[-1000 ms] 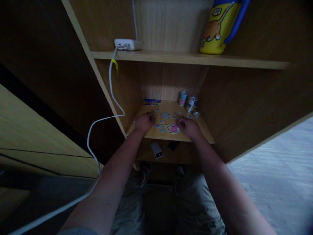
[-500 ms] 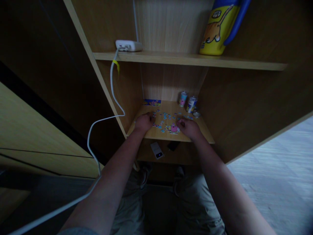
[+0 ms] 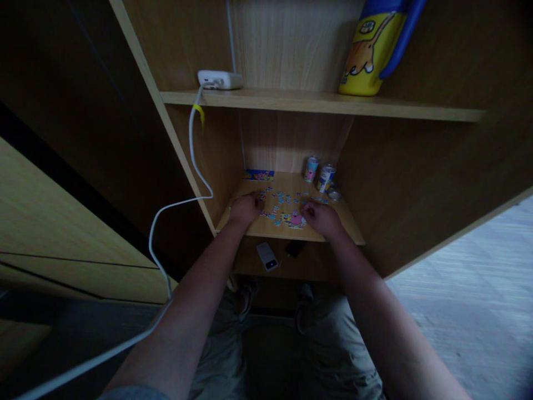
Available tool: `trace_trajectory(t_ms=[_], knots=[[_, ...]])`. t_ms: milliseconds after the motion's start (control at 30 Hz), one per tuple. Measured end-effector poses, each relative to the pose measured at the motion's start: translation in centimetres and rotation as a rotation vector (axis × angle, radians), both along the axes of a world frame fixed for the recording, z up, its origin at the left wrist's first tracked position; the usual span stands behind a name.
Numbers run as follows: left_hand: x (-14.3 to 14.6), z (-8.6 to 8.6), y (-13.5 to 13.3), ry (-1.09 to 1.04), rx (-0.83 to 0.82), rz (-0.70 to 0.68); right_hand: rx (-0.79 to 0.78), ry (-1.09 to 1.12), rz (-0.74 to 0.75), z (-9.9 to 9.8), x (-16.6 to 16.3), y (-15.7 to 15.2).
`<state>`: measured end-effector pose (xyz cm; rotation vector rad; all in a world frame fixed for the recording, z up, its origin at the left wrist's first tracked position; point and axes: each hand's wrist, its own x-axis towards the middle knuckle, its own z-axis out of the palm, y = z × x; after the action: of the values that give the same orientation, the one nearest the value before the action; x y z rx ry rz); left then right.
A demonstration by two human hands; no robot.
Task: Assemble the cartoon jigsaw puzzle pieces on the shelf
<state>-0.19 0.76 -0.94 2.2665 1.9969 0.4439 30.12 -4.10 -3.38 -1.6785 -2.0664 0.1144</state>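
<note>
Only the view has shifted slightly since earlier; left hand (image 3: 245, 208) and right hand (image 3: 323, 218), grips not discernible, flank loose puzzle pieces (image 3: 281, 198) and a joined section (image 3: 296, 219) near the near edge of the shelf (image 3: 266, 228).

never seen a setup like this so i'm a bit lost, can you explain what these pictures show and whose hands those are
There is no robot here: these are a person's own bare hands. The camera sits on that person's head, looking forward and down into a cabinet.

On the middle shelf lie small puzzle pieces, some seemingly joined into a bright picture. Behind them are two printed cans and a blue printed card.

The left hand rests by the pieces' left side. The right hand, fingers curled, is beside the bright picture. It is too dark and small to tell whether either holds a piece.
</note>
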Motion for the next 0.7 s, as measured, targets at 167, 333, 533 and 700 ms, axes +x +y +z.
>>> trace_trajectory(t_ms=[167, 333, 533, 700], knots=[[-0.01, 0.07, -0.06, -0.002, 0.000, 0.000, -0.010, -0.004, 0.005, 0.07, 0.00, 0.02], [0.09, 0.05, -0.10, -0.005, -0.004, 0.008, -0.011, -0.018, -0.016, 0.37, -0.24, -0.16], [0.08, 0.05, -0.15, -0.003, -0.001, 0.011, -0.022, -0.046, -0.053, 0.58, -0.57, -0.33], [0.12, 0.31, -0.29, 0.000, -0.002, 0.007, -0.039, -0.067, -0.063, 0.89, -0.66, -0.43]])
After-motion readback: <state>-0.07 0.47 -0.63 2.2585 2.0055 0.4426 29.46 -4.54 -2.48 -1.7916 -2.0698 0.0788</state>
